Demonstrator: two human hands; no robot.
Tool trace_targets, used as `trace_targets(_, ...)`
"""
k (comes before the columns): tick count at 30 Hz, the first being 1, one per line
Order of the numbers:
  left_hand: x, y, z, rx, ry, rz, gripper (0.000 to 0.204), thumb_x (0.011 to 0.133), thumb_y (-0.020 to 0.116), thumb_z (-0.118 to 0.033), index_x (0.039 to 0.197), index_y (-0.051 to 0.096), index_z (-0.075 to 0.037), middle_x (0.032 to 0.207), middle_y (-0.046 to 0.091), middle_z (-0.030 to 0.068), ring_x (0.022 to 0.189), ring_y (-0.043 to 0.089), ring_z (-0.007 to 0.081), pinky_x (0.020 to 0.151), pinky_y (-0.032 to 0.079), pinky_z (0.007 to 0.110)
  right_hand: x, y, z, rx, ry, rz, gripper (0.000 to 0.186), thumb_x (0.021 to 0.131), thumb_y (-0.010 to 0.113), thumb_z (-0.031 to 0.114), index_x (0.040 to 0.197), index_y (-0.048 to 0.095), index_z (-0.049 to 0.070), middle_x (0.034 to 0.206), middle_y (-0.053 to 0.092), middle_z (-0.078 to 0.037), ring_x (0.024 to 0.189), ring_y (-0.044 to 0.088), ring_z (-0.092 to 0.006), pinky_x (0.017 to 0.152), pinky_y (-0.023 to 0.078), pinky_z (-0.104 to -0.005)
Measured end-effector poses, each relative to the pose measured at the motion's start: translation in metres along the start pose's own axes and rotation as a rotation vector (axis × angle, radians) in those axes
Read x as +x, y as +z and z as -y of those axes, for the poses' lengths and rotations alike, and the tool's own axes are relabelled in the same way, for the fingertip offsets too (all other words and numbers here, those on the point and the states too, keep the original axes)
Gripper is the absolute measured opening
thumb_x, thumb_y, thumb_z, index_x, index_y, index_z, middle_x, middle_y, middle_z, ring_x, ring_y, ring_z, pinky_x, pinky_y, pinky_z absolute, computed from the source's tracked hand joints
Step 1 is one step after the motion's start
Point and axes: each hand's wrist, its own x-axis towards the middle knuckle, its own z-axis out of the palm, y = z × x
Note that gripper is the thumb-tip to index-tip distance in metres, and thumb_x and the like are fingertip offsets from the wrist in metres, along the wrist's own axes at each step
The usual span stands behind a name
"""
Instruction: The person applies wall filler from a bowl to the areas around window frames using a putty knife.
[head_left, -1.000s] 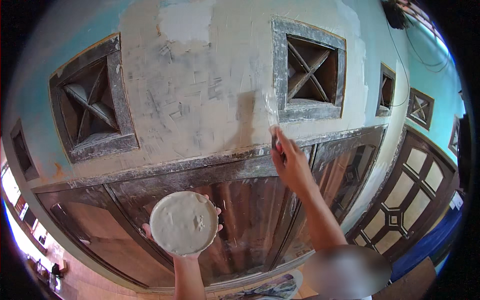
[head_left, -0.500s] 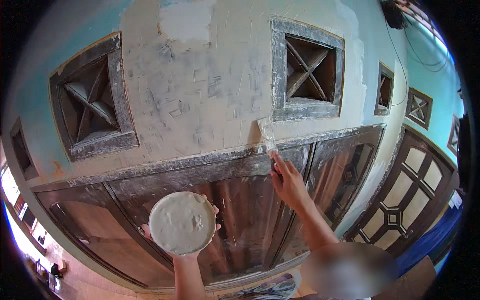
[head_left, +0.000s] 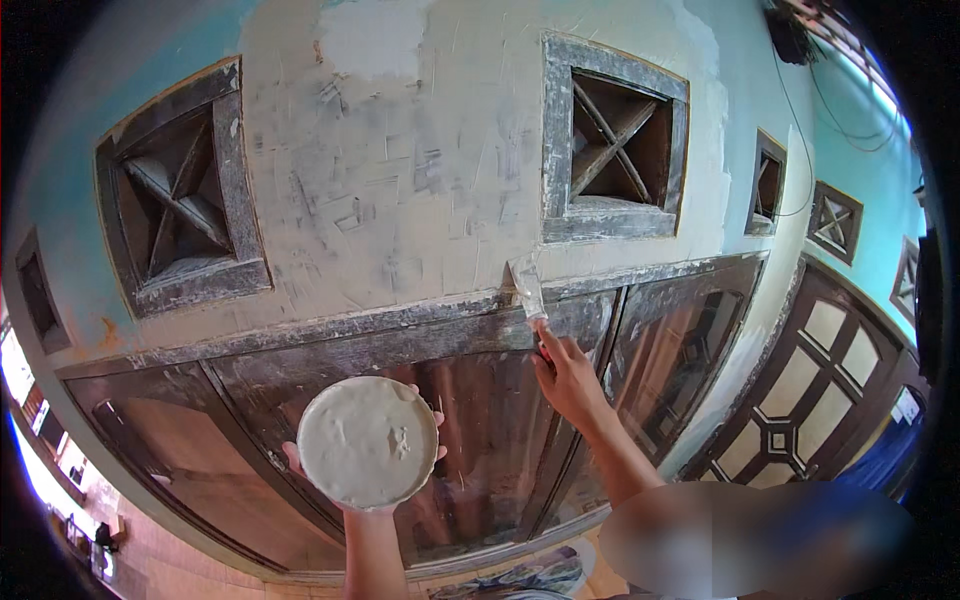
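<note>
My left hand (head_left: 370,517) is wrapped around a round container of off-white putty (head_left: 368,442) from below, its fingertips showing at both sides. The putty fills it nearly to the rim, with a rough dent right of centre. In my right hand (head_left: 572,378) is a putty knife (head_left: 527,288) with a red and dark handle. Its putty-smeared blade touches or nearly touches the plastered wall (head_left: 400,200), just above the dark wooden window frame (head_left: 450,335) and below the right vent. Grey patches and trowel marks cover that stretch of wall.
Two square wooden vents with crossed bars, one left (head_left: 180,190) and one right (head_left: 617,140), are set into the wall. Glass panes with a curtain behind (head_left: 470,440) lie below. A panelled door (head_left: 815,370) and hanging cables (head_left: 808,130) are at the right.
The putty knife has moved slightly down and left along the wall's lower edge, my right hand with it. The putty container has shifted up a little.
</note>
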Motion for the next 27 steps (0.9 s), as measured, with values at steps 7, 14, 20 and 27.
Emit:
trace_targets(7, 0.010, 0.010, 0.006, -0.011, 0.002, -0.030, 0.121, 0.072, 0.061, -0.087, 0.149, 0.034, 0.003, 0.147, 0.041, 0.0308, 0.125, 0.046, 0.0605, 0.093, 0.047, 0.076, 0.122, -0.059, 0.034, 0.111, -0.136, -0.218, 0.060, 0.094, 0.067, 0.011, 0.149, 0.045, 0.010, 0.090, 0.062, -0.020, 0.078, 0.064, -0.0384, 0.069, 0.053, -0.0459)
trace_targets(14, 0.001, 0.002, 0.005, 0.028, 0.019, -0.031, 0.122, 0.070, 0.062, -0.088, 0.149, 0.037, 0.002, 0.142, 0.047, 0.0294, 0.122, 0.049, 0.0588, 0.089, 0.051, 0.074, 0.064, -0.016, 0.020, 0.012, 0.092, 0.027, 0.061, 0.095, 0.066, 0.010, 0.151, 0.043, 0.007, 0.090, 0.060, -0.018, 0.078, 0.065, -0.0352, 0.070, 0.053, -0.0443)
trace_targets(20, 0.002, 0.000, 0.007, 0.052, 0.014, -0.115, 0.122, 0.069, 0.063, -0.088, 0.149, 0.038, 0.000, 0.140, 0.050, 0.0293, 0.120, 0.052, 0.0583, 0.087, 0.053, 0.072, 0.001, 0.001, -0.002, 0.066, -0.037, -0.046, 0.062, 0.094, 0.068, 0.009, 0.151, 0.045, 0.008, 0.092, 0.061, -0.017, 0.075, 0.064, -0.0290, 0.065, 0.053, -0.0405)
trace_targets(27, 0.011, -0.008, 0.012, -0.044, -0.039, 0.046, 0.118, 0.076, 0.062, -0.084, 0.154, 0.029, -0.001, 0.154, 0.033, 0.0312, 0.130, 0.040, 0.0619, 0.100, 0.041, 0.077, 0.117, -0.048, 0.027, 0.003, -0.089, -0.183, 0.060, 0.097, 0.064, 0.013, 0.152, 0.040, 0.014, 0.094, 0.060, -0.020, 0.080, 0.064, -0.0404, 0.069, 0.053, -0.0496)
